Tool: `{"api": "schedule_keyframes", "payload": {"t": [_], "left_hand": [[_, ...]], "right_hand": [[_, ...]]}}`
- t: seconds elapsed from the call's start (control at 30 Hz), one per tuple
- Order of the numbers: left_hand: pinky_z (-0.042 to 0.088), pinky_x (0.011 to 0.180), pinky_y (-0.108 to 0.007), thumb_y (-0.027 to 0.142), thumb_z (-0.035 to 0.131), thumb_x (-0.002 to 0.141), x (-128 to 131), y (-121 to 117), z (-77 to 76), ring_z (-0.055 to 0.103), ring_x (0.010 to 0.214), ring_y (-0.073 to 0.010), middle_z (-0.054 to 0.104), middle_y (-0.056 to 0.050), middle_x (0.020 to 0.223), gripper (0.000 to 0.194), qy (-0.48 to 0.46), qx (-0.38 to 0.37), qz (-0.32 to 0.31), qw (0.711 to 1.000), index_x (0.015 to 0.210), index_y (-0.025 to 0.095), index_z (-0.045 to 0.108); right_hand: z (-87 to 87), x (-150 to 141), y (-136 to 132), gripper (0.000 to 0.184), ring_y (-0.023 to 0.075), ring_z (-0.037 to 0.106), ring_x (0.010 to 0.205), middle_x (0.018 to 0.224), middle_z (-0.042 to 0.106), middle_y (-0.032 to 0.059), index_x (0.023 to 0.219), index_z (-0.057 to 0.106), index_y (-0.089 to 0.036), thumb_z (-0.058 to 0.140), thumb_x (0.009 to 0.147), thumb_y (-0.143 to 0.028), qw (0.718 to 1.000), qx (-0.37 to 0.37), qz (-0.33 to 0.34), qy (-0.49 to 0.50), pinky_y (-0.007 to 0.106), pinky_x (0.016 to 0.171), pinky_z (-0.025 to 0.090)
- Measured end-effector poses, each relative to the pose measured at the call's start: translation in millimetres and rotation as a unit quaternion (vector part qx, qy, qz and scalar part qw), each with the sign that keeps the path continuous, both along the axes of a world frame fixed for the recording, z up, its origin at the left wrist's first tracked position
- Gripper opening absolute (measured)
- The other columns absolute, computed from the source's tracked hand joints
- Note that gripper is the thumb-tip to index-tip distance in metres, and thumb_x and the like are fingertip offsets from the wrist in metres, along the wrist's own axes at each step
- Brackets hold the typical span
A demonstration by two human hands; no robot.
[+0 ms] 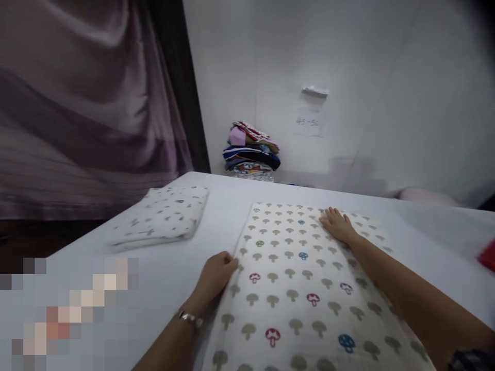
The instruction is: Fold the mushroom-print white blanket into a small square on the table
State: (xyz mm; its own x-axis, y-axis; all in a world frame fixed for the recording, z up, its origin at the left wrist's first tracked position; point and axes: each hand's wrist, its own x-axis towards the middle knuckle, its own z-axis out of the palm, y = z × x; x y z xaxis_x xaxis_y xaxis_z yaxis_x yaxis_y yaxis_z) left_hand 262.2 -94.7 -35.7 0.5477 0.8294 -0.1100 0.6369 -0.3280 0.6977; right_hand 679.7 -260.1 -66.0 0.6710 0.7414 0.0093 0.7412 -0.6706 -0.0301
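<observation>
A white pillow with a mushroom print (pixel 301 288) lies on the white table (pixel 224 206) in front of me. My left hand (pixel 216 275) has its fingers curled against the pillow's left edge, gripping it; a bracelet shows on that wrist. My right hand (pixel 337 224) lies flat and open on the pillow's far part, fingers stretched out. A second folded white printed cloth (pixel 160 216) lies on the table to the left, apart from both hands.
A stack of folded colourful fabrics (pixel 251 152) stands at the back by the white wall. A paper label (pixel 308 122) hangs on the wall. A mauve curtain (pixel 85 93) fills the left. Something red (pixel 488 256) shows at the right edge.
</observation>
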Motion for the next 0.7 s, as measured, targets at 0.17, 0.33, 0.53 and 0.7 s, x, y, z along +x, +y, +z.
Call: {"api": "schedule_keyframes", "payload": {"t": [0.17, 0.33, 0.53, 0.7], "left_hand": [[0.033, 0.058, -0.025, 0.028, 0.052, 0.075, 0, -3, -2.0, 0.053, 0.063, -0.0134, 0.062, -0.001, 0.065, 0.017, 0.000, 0.015, 0.008, 1.000, 0.062, 0.017, 0.056], [0.034, 0.060, -0.024, 0.026, 0.054, 0.075, -1, -7, 0.6, 0.054, 0.066, -0.0133, 0.064, -0.002, 0.068, 0.016, 0.015, 0.031, 0.006, 0.999, 0.062, 0.017, 0.059], [0.037, 0.062, -0.024, 0.027, 0.055, 0.077, -1, -9, -0.6, 0.058, 0.070, -0.0146, 0.068, -0.003, 0.074, 0.015, 0.029, 0.043, 0.004, 0.999, 0.069, 0.017, 0.064], [0.039, 0.066, -0.025, 0.028, 0.055, 0.078, 0, -9, -0.2, 0.061, 0.076, -0.0163, 0.070, -0.005, 0.078, 0.016, 0.043, 0.045, 0.001, 0.998, 0.074, 0.017, 0.066]], "right_hand": [[8.5, -25, 32, 0.063, 0.0289, 0.017, 0.139, 0.151, 0.023, 0.0132, 0.140, 0.036, -0.015, 0.021, 0.092, -0.053, 0.999, -0.027, 0.015, 0.016, 0.053, 0.108, 0.020], [24.2, -101, 83, 0.062, 0.0258, 0.010, 0.141, 0.153, 0.016, 0.0121, 0.145, 0.027, -0.016, 0.020, 0.094, -0.050, 0.992, 0.013, 0.127, -0.002, 0.050, 0.111, 0.013], [17.6, -191, 130, 0.067, 0.0238, 0.009, 0.141, 0.154, 0.014, 0.0097, 0.145, 0.027, -0.015, 0.020, 0.093, -0.057, 0.969, -0.013, 0.240, 0.064, 0.046, 0.112, 0.012], [16.1, -220, 122, 0.066, 0.0244, 0.007, 0.141, 0.154, 0.015, 0.0111, 0.145, 0.027, -0.013, 0.022, 0.093, -0.054, 0.970, 0.016, 0.239, 0.031, 0.048, 0.112, 0.009]]}}
